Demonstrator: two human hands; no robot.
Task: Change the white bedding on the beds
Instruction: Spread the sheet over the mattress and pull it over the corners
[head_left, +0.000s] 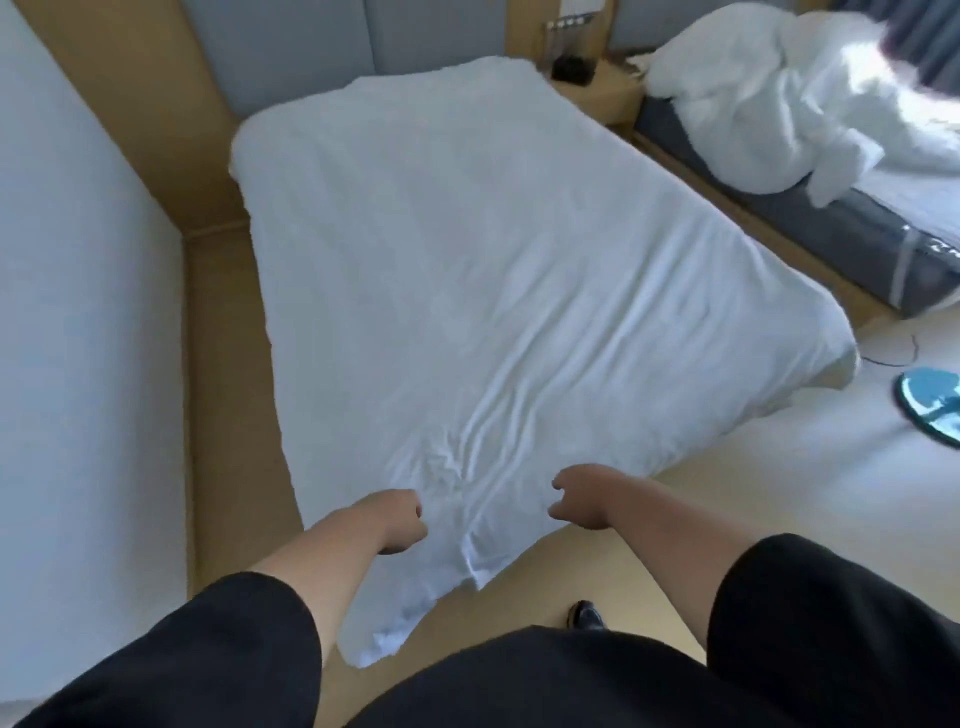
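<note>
From the head view, the white sheet (498, 270) lies spread over the nearer bed, its long axis running from the person's feet away toward the padded headboard (291, 47) at the far left, so the near short edge is the one within reach. That edge hangs off the foot of the bed and trails in a loose tongue down toward the floor between the two forearms. The left hand (397, 522) sits at the near edge, just left of the bunched creases; its fingers are curled inward, but whether they pinch cloth or merely hover over it cannot be told from here. The right hand (579, 496) is over the same edge a little farther right, fingers loosely curled and apart, with nothing visibly held. Both hands are about equally close to the edge, the left perhaps touching it. The cloth fans out from a knot of wrinkles between the hands, flattening toward the far end; the right near corner droops off the mattress, and the sheet lies skewed, so I judge it needs squaring and pulling taut from this end. Far right, the second bed (852, 244) shows a bare grey mattress side with a heap of crumpled white bedding (769, 104) on top, not yet dealt with.
</note>
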